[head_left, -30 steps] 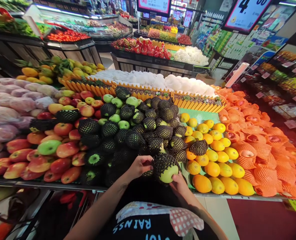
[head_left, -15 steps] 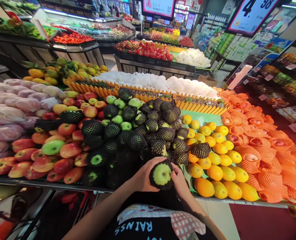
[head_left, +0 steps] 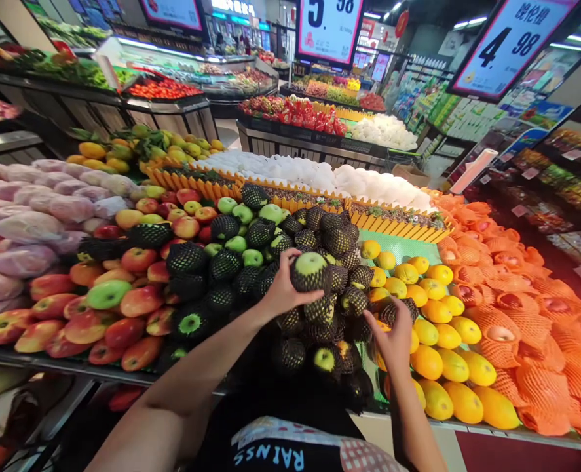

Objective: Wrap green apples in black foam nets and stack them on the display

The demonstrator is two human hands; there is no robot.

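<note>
My left hand [head_left: 281,288] is wrapped round a green apple in a black foam net [head_left: 310,271] and holds it over the pile of netted green apples [head_left: 251,262] in the middle of the stand. My right hand [head_left: 393,339] hangs lower right with its fingers spread and nothing in it, above the boundary between the netted apples and the oranges [head_left: 442,341]. A loose black net [head_left: 393,308] lies on the oranges just beyond that hand.
Red and green apples [head_left: 118,295] lie left of the pile, pink-wrapped fruit [head_left: 19,223] farther left. Fruit in orange nets [head_left: 526,295] fills the right side. A yellow picket divider [head_left: 319,196] backs the stand, white netted fruit [head_left: 319,174] behind it. Price signs hang overhead.
Both hands held the netted apple close to my body. Now only the left hand holds it, raised forward over the pile, and the right hand has let go and moved right.
</note>
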